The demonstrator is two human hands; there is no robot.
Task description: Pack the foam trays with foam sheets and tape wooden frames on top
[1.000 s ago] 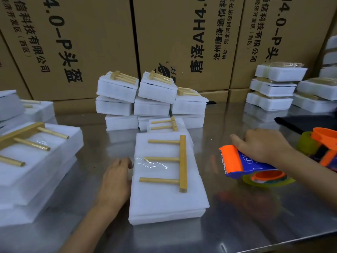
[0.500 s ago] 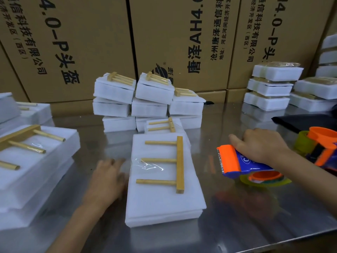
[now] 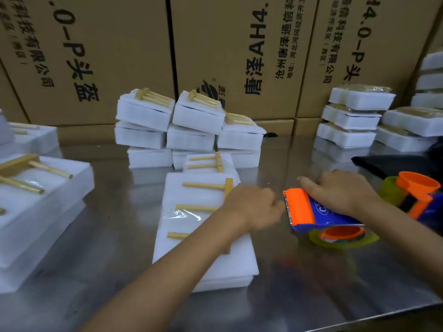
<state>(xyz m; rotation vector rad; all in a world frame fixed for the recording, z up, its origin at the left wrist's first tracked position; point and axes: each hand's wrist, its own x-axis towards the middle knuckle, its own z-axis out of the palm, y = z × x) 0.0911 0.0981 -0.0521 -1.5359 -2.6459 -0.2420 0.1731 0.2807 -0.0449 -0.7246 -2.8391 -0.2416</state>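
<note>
1 foam tray point(image 3: 206, 264) lies flat at the middle of the steel table point(image 3: 335, 283), capped with a white foam sheet, and 1 wooden frame point(image 3: 203, 185) lies on top of it: 3 rods reach left from a crossbar, which the left forearm largely covers. A crinkled strip of clear tape point(image 3: 182, 215) crosses the middle rod. Just behind this tray sits another tray point(image 3: 208, 164) carrying a frame with 2 rods showing.

Reaching across the near tray, the left hand point(image 3: 254, 207) has its fingers curled at the toothed orange edge of the tape dispenser point(image 3: 309, 214); whether they pinch the tape end cannot be told through the blur. The right hand point(image 3: 340, 192) lies over the blue body of that dispenser and grips it, forefinger stretched toward the blade, with the yellowish roll under it just beside the tray's right edge.

1 more dispenser point(image 3: 417, 195), orange and blue, lies at the right edge of the table, behind the right wrist. Farther back stands a pile of finished trays point(image 3: 189, 130) in 3 columns, 3 frames visible on top. Stacks of open trays point(image 3: 352, 116) stand at the far right, more framed trays point(image 3: 43, 192) at the left. 3 cardboard boxes point(image 3: 227, 51) printed in black close off the back.
</note>
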